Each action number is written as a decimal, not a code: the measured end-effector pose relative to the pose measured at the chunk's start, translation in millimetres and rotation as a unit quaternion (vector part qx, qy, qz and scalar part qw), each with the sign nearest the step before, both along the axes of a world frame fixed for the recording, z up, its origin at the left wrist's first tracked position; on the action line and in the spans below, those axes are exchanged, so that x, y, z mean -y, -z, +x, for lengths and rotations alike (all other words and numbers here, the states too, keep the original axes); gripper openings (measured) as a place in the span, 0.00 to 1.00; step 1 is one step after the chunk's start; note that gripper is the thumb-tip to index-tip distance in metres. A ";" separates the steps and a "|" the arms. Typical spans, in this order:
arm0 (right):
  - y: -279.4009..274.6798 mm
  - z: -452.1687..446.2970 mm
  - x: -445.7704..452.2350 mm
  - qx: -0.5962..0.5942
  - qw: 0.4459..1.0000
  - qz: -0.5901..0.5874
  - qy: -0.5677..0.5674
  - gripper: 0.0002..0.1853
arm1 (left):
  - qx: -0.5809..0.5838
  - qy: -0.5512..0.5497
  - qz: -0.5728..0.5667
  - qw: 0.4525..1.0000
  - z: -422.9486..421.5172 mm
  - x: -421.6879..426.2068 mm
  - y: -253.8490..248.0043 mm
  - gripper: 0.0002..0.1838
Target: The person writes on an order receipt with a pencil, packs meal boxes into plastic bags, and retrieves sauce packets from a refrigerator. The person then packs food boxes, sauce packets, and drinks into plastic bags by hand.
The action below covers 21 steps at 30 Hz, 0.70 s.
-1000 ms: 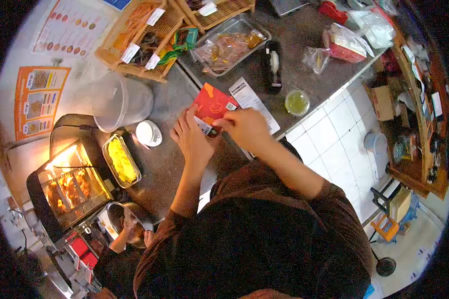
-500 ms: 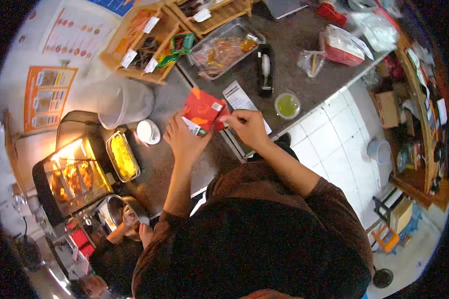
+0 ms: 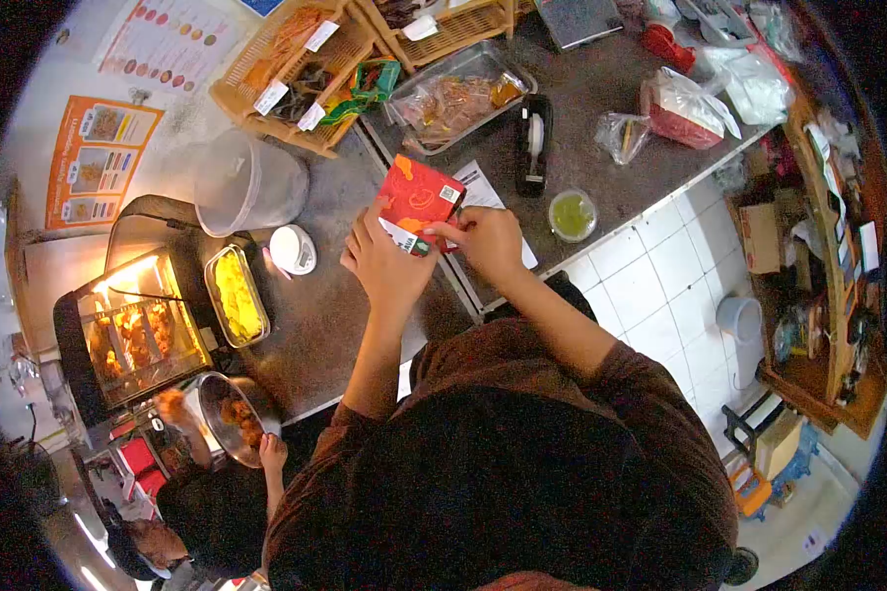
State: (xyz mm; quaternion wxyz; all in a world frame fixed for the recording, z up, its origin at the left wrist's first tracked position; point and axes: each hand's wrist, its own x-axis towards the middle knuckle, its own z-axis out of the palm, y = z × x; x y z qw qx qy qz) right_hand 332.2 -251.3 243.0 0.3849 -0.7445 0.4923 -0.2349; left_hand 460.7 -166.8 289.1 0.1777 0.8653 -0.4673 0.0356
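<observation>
Both my hands are on a red printed cardboard carton with orange patterns, a small square code and a white-and-green label edge. My left hand grips its lower left side, fingers closed around it. At the lower right edge, my right hand pinches the carton with thumb and fingers. Behind my right hand, a white printed slip lies on the dark counter, partly hidden. Beside it stand a black tape dispenser and a round clear tub of green sauce.
To the left are a white-lidded jar, a tray of yellow food and a lit warming cabinet. A co-worker's hand touches a metal bowl of browned food. Wicker baskets and a clear tray sit behind.
My right hand has shifted to the carton's lower right edge, and the carton is turned slightly. The co-worker's metal bowl now tilts, showing its food, with a blurred hand beside it. The view has shifted slightly.
</observation>
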 end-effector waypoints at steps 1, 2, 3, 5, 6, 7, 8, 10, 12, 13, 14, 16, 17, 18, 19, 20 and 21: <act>5.9 -0.7 -0.8 0.061 0.998 0.010 0.003 0.29 | -0.025 0.005 -0.005 1.000 -0.5 -1.3 -1.2 0.51; 5.0 -0.8 -0.4 0.061 0.998 0.008 -0.001 0.29 | -0.049 0.009 -0.009 0.999 -0.6 -2.4 -2.8 0.52; 3.6 -0.6 -0.1 0.111 0.987 0.115 0.007 0.26 | -0.049 0.005 -0.010 0.999 -1.0 -2.9 -5.0 0.52; 11.4 -1.1 -0.8 0.159 0.962 0.222 0.013 0.24 | -0.098 0.022 -0.026 0.995 -1.9 -3.7 -10.0 0.51; 23.2 -0.8 -1.9 0.189 0.964 0.186 0.017 0.25 | -0.097 0.020 -0.026 0.995 -0.9 -4.5 -12.2 0.51; 34.7 -2.3 -2.3 0.219 0.964 0.149 0.021 0.27 | -0.140 0.026 -0.028 0.989 -0.5 -5.8 -14.1 0.52; 17.0 -8.9 -2.4 0.208 0.968 0.141 0.010 0.26 | -0.183 0.032 -0.029 0.982 -0.5 -6.8 -14.7 0.52; 0.5 -19.5 6.0 0.192 0.981 0.027 -0.008 0.25 | -0.263 0.048 -0.061 0.962 8.3 -7.6 3.0 0.52; -0.6 -28.2 12.8 0.163 0.981 -0.101 -0.024 0.23 | -0.342 0.064 -0.092 0.933 12.6 -8.6 5.4 0.53; -2.1 -30.3 16.8 0.161 0.981 -0.101 -0.023 0.23 | -0.339 0.068 -0.082 0.935 13.2 -9.1 6.1 0.54; -16.2 -32.0 22.1 0.162 0.957 -0.228 -0.075 0.22 | -0.335 0.074 -0.071 0.937 12.9 -8.1 4.5 0.54; -11.9 -30.2 29.6 0.080 0.923 -0.283 -0.247 0.29 | -0.324 0.084 -0.030 0.942 18.4 -10.9 3.0 0.55; -17.1 -32.4 19.0 -0.012 0.890 -0.370 -0.266 0.29 | -0.309 0.092 0.012 0.947 20.4 -12.3 1.8 0.55; -16.4 -31.0 10.0 -0.042 0.901 -0.345 -0.260 0.31 | -0.245 0.110 0.052 0.962 19.5 -10.6 -7.7 0.54; -12.6 -31.8 5.2 -0.071 0.910 -0.319 -0.255 0.34 | -0.250 0.122 0.054 0.959 20.7 -11.4 -5.9 0.54; -8.4 -37.6 6.4 -0.081 0.912 -0.318 -0.246 0.34 | -0.189 0.140 0.090 0.968 23.6 -11.6 -2.6 0.55; -5.1 -43.0 8.3 -0.070 0.933 -0.270 -0.229 0.38 | -0.125 0.158 0.122 0.972 29.7 -9.5 2.0 0.56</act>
